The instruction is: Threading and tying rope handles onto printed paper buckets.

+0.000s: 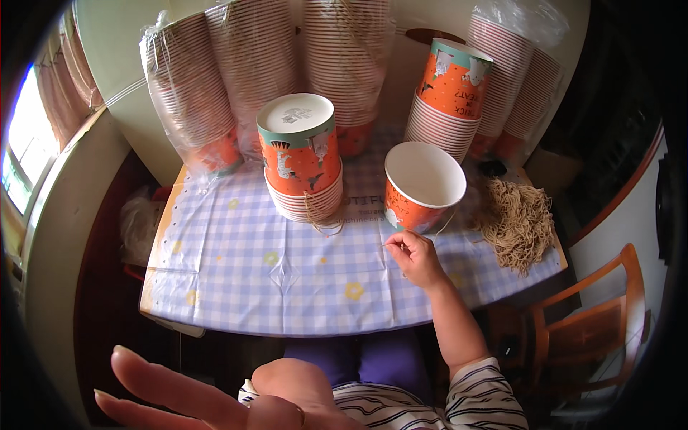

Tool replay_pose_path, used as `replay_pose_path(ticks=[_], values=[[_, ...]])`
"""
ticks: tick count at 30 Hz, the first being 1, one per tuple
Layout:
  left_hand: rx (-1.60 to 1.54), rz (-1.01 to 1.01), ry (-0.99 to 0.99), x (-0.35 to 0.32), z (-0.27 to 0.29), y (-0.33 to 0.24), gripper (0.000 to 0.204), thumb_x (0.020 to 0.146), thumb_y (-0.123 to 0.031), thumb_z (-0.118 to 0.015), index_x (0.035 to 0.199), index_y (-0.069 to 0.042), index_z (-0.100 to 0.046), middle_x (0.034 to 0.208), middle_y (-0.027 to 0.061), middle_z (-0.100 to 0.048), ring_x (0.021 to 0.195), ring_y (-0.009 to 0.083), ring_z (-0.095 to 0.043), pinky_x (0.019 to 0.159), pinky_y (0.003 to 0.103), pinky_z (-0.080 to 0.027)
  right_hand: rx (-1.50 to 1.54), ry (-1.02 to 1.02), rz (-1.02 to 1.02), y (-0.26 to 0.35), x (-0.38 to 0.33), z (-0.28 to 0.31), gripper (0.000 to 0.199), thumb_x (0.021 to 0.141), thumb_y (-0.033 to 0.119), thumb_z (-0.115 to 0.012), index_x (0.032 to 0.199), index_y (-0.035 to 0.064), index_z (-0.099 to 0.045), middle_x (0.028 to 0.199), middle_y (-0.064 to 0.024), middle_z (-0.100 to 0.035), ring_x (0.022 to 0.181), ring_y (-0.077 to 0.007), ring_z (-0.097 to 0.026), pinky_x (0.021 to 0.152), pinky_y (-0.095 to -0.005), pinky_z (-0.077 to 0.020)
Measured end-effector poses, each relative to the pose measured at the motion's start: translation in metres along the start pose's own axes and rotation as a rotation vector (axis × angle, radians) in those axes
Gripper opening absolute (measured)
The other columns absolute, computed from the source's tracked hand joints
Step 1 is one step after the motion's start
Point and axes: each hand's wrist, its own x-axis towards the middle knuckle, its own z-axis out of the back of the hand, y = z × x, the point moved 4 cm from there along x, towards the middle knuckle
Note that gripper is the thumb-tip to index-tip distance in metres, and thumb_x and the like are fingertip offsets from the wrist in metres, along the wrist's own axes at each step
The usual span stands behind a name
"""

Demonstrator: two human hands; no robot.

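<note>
My right hand (pixel 414 256) rests on the checked tablecloth (pixel 272 272), its fingertips pinched on a thin tan string just below an open orange paper cup (pixel 423 186). That cup stands upright and is white inside. My left hand (pixel 193 398) hovers low and close to the camera, fingers spread, holding nothing. A short stack of upturned orange cups (pixel 301 154) stands at the table's middle with strings trailing from its base. A pile of tan strings (pixel 516 222) lies to the right of my right hand.
Tall stacks of cups in clear plastic sleeves (pixel 193 93) line the back of the table. Another unwrapped cup stack (pixel 448 97) stands at the back right. A wooden chair (pixel 595 322) is at the right, a curtained window (pixel 43 122) at the left.
</note>
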Motion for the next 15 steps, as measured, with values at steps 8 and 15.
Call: replay_pose_path(ticks=[8,15], values=[[0.023,-0.016,-0.022,-0.0013,-0.0023,0.0057,0.077,0.089,-0.049,-0.045,0.147,-0.031,0.003,0.153,-0.0006,0.020,0.126,0.0299,-0.013,0.083,0.064,-0.041,-0.011,0.011,0.011,0.0007,0.0009,-0.0018,0.007,0.083,0.003,-0.063,0.087,0.0004,-0.059,0.077,-0.0085,-0.061,0.069,-0.0193,-0.059,0.062,-0.0289,-0.0474],[0.039,-0.036,-0.035,-0.0004,-0.0032,0.0088,0.073,0.090,-0.045,-0.044,0.147,-0.031,-0.001,0.153,-0.0018,0.018,0.120,0.0303,-0.021,0.083,0.060,-0.043,-0.031,0.008,0.027,0.0011,0.0017,-0.0017,0.006,0.083,0.003,-0.063,0.086,0.0003,-0.059,0.076,-0.0089,-0.062,0.069,-0.0207,-0.060,0.063,-0.0298,-0.0478]])
